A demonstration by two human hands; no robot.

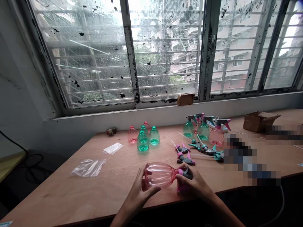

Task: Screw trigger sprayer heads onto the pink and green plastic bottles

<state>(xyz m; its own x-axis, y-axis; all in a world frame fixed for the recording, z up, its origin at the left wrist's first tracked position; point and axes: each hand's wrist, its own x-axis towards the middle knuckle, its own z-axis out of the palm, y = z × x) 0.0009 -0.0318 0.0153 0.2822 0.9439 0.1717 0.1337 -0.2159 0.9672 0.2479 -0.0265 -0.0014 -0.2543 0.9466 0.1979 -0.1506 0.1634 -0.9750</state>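
Pink and see-through, the bottle [159, 175] lay sideways over the table [82, 192], left hand [140, 187] clasping its base, right hand [195, 180] gripping the spray head [188, 173] at its neck; four topped bottles [216, 137] stood beyond, five bare bottles [143, 143] and loose heads [186, 160] remained unjoined.

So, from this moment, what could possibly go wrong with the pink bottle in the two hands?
The translucent pink bottle is held on its side near the front edge of the wooden table; if the left hand loosens, it might drop or roll off. The spray head, gripped by the right hand, may seat crookedly if the two tilt apart. A loose pink-and-grey trigger sprayer lies just beyond the right hand and could get nudged.
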